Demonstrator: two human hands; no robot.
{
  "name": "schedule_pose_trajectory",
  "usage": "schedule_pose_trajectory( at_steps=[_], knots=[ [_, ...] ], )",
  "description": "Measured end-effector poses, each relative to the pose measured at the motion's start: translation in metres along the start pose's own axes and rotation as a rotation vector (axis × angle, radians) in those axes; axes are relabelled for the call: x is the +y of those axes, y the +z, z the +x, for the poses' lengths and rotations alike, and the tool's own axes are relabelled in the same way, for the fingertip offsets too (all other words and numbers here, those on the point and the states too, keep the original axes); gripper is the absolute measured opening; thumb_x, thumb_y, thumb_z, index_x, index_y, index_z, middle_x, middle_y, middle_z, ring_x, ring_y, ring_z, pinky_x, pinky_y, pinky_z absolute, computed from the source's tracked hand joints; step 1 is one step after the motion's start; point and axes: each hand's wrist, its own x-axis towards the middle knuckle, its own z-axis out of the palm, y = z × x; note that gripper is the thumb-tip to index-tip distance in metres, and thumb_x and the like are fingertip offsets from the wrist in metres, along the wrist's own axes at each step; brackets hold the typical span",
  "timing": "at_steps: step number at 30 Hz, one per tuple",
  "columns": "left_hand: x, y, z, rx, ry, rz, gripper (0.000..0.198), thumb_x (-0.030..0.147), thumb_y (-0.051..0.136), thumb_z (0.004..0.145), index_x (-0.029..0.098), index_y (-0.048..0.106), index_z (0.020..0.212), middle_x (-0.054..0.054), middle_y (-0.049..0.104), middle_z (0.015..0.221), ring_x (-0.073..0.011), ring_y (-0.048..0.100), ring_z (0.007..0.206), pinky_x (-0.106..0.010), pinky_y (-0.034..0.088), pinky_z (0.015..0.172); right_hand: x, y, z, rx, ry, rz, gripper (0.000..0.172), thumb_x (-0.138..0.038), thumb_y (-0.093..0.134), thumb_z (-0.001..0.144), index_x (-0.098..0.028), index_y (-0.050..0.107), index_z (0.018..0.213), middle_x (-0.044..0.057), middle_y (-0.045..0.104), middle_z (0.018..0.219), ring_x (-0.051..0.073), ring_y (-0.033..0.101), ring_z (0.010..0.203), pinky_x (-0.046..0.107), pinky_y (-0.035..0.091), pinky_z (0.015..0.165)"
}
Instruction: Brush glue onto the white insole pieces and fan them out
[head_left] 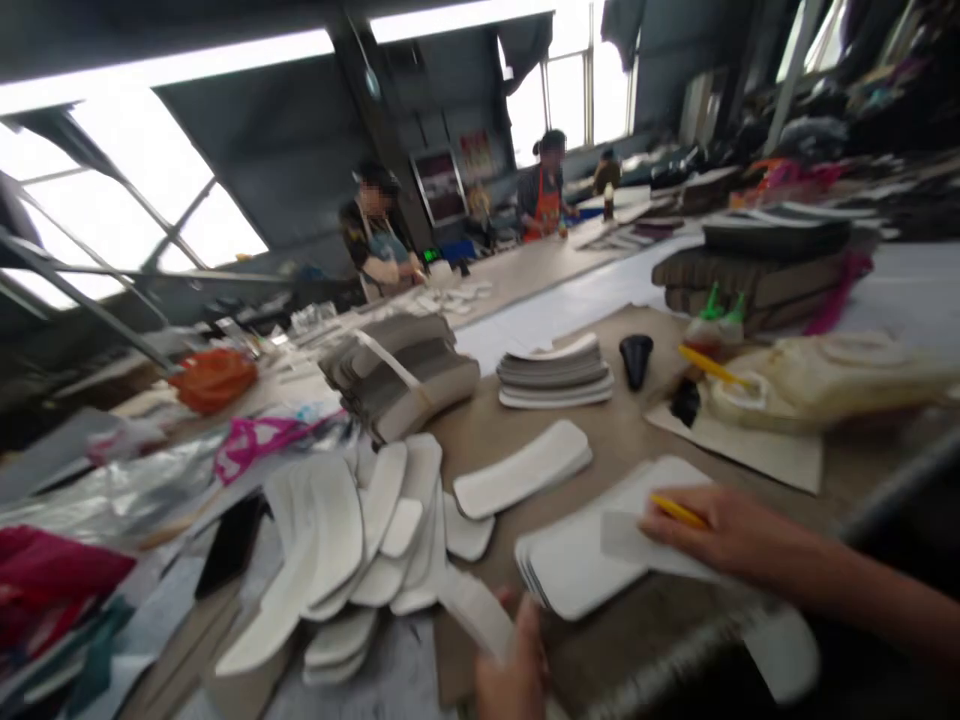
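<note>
My right hand (724,535) rests on a stack of flat white foam pieces (585,565) near the table's front edge, fingers closed around a thin yellow stick (677,510). My left hand (517,670) is at the bottom edge, pinching one curved white piece (476,610) by its end. A single curved white piece (523,468) lies just beyond the stack. To the left, several more white curved pieces (352,540) are fanned out on the brown work surface (510,420).
Grey bundled pieces (397,375) and a grey-white stack (555,372) stand further back. A black cone (636,358), glue bottles (712,320) and a bagged pile (832,375) sit at right. Coloured scraps (255,435) lie at left. Two people (379,235) work at the far table.
</note>
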Motion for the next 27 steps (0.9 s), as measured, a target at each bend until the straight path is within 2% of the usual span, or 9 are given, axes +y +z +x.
schedule_pose_trajectory(
  at_steps=[2, 4, 8, 10, 15, 21, 27],
  knots=[
    [-0.015, 0.000, 0.011, 0.037, -0.067, 0.000, 0.043, 0.042, 0.060, 0.071, 0.012, 0.051, 0.101, 0.006, 0.046, 0.054, -0.0078, 0.042, 0.048, -0.023, 0.037, 0.049, -0.003, 0.000, 0.006, -0.118, -0.062, -0.111, 0.033, -0.044, 0.043, 0.079, -0.020, 0.058, 0.063, 0.001, 0.058, 0.062, 0.015, 0.052, 0.058, 0.024, 0.037, 0.056],
    [-0.029, 0.001, 0.022, 0.034, -0.109, -0.004, 0.050, 0.044, 0.065, 0.065, 0.011, 0.051, 0.101, 0.007, 0.045, 0.051, -0.0063, 0.038, 0.046, -0.021, 0.032, 0.046, -0.001, 0.005, 0.016, -0.232, -0.060, -0.196, 0.031, -0.041, 0.043, 0.079, -0.018, 0.059, 0.066, 0.002, 0.061, 0.065, 0.016, 0.053, 0.061, 0.024, 0.036, 0.057],
    [-0.035, 0.002, 0.031, -0.049, -0.149, -0.001, 0.043, 0.044, 0.070, 0.058, 0.010, 0.055, 0.080, 0.006, 0.045, 0.047, -0.0062, 0.037, 0.044, -0.022, 0.028, 0.043, -0.009, 0.012, 0.032, -0.456, -0.052, -0.302, 0.028, -0.036, 0.044, 0.080, -0.017, 0.061, 0.068, 0.002, 0.061, 0.064, 0.014, 0.052, 0.058, 0.022, 0.033, 0.054],
    [-0.032, 0.001, 0.031, -0.071, -0.149, 0.015, 0.038, 0.042, 0.071, 0.056, 0.011, 0.053, 0.069, 0.005, 0.046, 0.046, -0.0065, 0.038, 0.043, -0.022, 0.028, 0.043, -0.017, 0.015, 0.038, -0.494, -0.082, -0.318, 0.027, -0.035, 0.045, 0.080, -0.016, 0.062, 0.070, 0.002, 0.060, 0.063, 0.012, 0.050, 0.055, 0.022, 0.031, 0.052],
    [-0.029, -0.001, 0.032, -0.090, -0.144, 0.040, 0.031, 0.035, 0.071, 0.057, 0.013, 0.050, 0.062, 0.006, 0.045, 0.045, -0.0061, 0.038, 0.041, -0.022, 0.028, 0.042, -0.029, 0.033, 0.058, -0.566, -0.098, -0.324, 0.026, -0.033, 0.047, 0.080, -0.014, 0.065, 0.078, 0.003, 0.063, 0.065, 0.011, 0.051, 0.054, 0.021, 0.030, 0.050],
    [-0.030, -0.001, 0.034, -0.116, -0.175, 0.038, 0.030, 0.035, 0.070, 0.055, 0.014, 0.048, 0.055, 0.006, 0.044, 0.042, -0.0060, 0.037, 0.040, -0.022, 0.027, 0.041, -0.027, 0.059, 0.071, -0.594, -0.075, -0.443, 0.031, -0.034, 0.046, 0.079, -0.014, 0.066, 0.091, 0.011, 0.068, 0.083, 0.020, 0.060, 0.071, 0.024, 0.033, 0.053],
    [-0.028, -0.001, 0.038, -0.110, -0.215, 0.052, 0.031, 0.036, 0.070, 0.054, 0.014, 0.049, 0.056, 0.005, 0.044, 0.040, -0.0062, 0.037, 0.038, -0.022, 0.027, 0.040, -0.023, 0.063, 0.075, -0.602, -0.070, -0.474, 0.036, -0.038, 0.043, 0.080, -0.015, 0.066, 0.094, 0.011, 0.068, 0.081, 0.022, 0.061, 0.072, 0.025, 0.034, 0.052]
  ],
)
